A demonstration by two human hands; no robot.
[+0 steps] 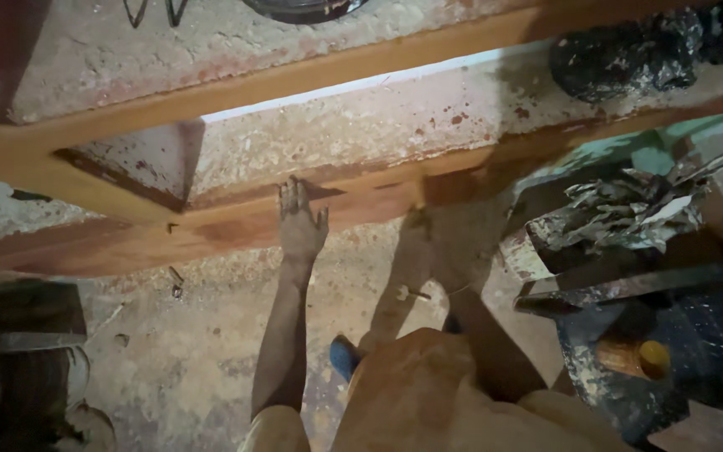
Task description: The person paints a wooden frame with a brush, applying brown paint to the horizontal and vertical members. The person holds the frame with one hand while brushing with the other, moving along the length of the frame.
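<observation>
My left hand (300, 224) is stretched forward with fingers spread, palm flat on the lower rail of a reddish varnished wooden frame (211, 230). The frame's upper rail (311, 75) runs across the top, above the dusty concrete floor. My right arm reaches forward in deep shadow towards the same rail, and my right hand (449, 197) is too dark to make out. My bent knee in tan trousers (416, 389) fills the bottom centre.
A paint-spattered dark stand (629, 289) sits at the right, with a crumpled stained rag (621, 209) and a wooden handle with a yellow end (639, 357). A black bag (625, 54) lies top right. A blue shoe (345, 356) rests on the floor.
</observation>
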